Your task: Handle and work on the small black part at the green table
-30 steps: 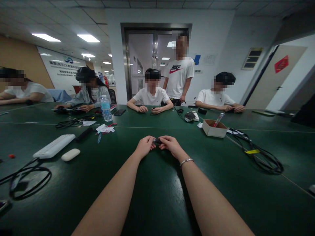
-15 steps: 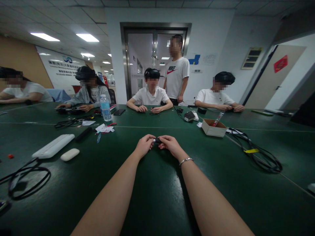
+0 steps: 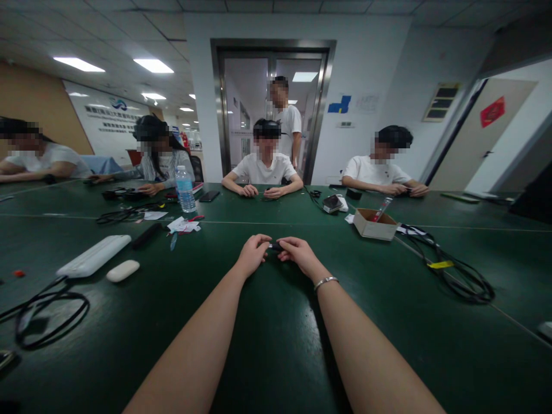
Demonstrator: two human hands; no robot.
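Since the earlier pics the standing person (image 3: 288, 123) in the white shirt is being seen further back, now in the doorway. The hands are being kept approx. where they were, a touch further up the table. A small black part (image 3: 275, 246) is being pinched betw. both hands: the left hand (image 3: 252, 254) is being closed on its left end w/ the fingertips, the right hand (image 3: 301, 256) on its right end, a bracelet (image 3: 326, 281) being worn on that wrist. The part is being held low at the centre of the green table (image 3: 276, 345); whether it's touching can't be told. By judgement, the hold is best being done w/ wrists braced on the table, grip kept at the very ends, pressure light & even, as the part is tiny. Further out, right: a cardboard box (image 3: 374, 225) and black cables (image 3: 457, 276). Left: a white case (image 3: 95, 256), a white oval thing (image 3: 123, 271), a cable loop (image 3: 47, 316). Beyond: a water bottle (image 3: 185, 190).
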